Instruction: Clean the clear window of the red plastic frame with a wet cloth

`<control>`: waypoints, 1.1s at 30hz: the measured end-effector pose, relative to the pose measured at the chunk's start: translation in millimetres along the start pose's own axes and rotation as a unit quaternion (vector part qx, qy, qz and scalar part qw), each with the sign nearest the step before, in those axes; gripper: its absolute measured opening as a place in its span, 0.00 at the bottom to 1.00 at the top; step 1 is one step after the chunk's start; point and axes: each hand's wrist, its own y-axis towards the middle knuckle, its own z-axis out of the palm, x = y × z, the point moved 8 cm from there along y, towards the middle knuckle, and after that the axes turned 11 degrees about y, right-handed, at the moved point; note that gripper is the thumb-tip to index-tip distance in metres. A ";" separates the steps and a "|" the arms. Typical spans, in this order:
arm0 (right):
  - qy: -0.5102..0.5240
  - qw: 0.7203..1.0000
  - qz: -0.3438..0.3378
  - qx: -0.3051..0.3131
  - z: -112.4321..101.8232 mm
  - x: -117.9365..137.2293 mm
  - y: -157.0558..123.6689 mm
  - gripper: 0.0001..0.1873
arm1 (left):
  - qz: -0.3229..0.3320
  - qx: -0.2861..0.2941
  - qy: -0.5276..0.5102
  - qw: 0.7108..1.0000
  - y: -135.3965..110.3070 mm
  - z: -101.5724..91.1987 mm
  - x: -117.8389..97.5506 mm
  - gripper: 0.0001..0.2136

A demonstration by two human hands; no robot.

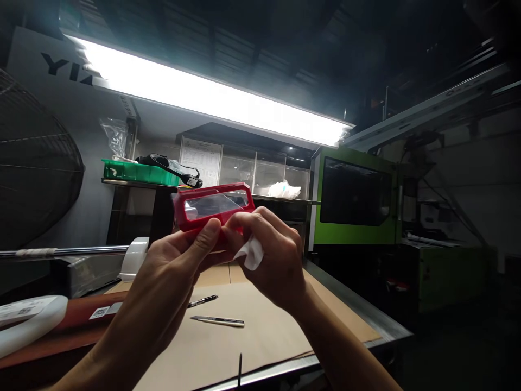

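Observation:
My left hand [183, 260] is closed on a red plastic frame with a clear window [191, 221], its thumb pressed on the lower edge. The frame is held up, slightly tilted, in front of the shelf. My right hand [272, 260] is closed round a crumpled white wipe [253, 254], and its fingertips touch the frame's lower right side. Behind the fingers, part of the frame's underside is hidden. Below my hands, a utility knife [220, 321] and a black pen [203, 301] lie on the brown-covered table [260, 336].
Above the bench hangs a bright tube light [211, 89]. The back shelf carries a green bin [138, 172] and a white plastic bag [284, 189]. At left are a large fan [36, 157] and a white roll [135, 259]. A green machine [354, 233] stands at right.

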 end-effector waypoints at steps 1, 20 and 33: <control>-0.007 1.000 -0.003 0.004 1.3 -0.5 -0.5 0.05 | 0.001 0.011 -0.005 1.000 0.2 1.8 -0.4 0.10; 0.099 0.994 0.019 0.049 2.8 0.5 2.3 0.10 | 0.019 0.001 -0.076 0.997 19.5 -10.8 -4.8 0.07; 0.460 0.811 0.360 -0.024 12.8 -55.6 23.4 0.10 | -0.022 0.023 -0.106 0.994 19.1 -17.4 9.7 0.07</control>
